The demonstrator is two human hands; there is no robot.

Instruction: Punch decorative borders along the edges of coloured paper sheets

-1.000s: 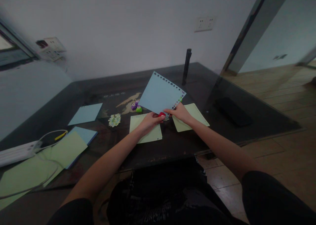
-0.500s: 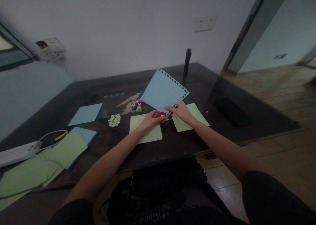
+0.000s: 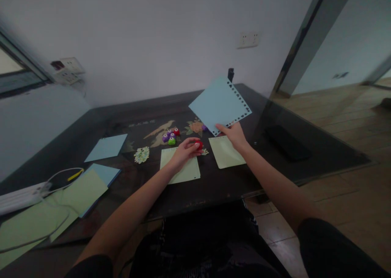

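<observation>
My right hand (image 3: 235, 135) pinches a light blue sheet of paper (image 3: 216, 103) by its lower corner and holds it raised and tilted above the table. Small shaped holes run along two of the sheet's edges. In my left hand (image 3: 184, 152) is a small red craft punch (image 3: 198, 145), gripped between thumb and fingers, apart from the sheet. Beneath that hand lies a pale green sheet (image 3: 186, 172), and another pale green sheet (image 3: 226, 156) is under my right wrist. Tiny punched pieces (image 3: 204, 152) lie by the red punch.
Several purple, red and green punches (image 3: 171, 136) stand together on the dark table (image 3: 128, 188). A pile of paper cutouts (image 3: 142, 155) lies left of them. Farther left are a blue sheet (image 3: 106, 147), stacked papers (image 3: 91, 180) and a white power strip (image 3: 21, 196). A black flat object (image 3: 287, 143) lies right.
The blue sheet has come away from the red punch, moving up and right in my right hand. My left hand stays near its place, still holding the punch.
</observation>
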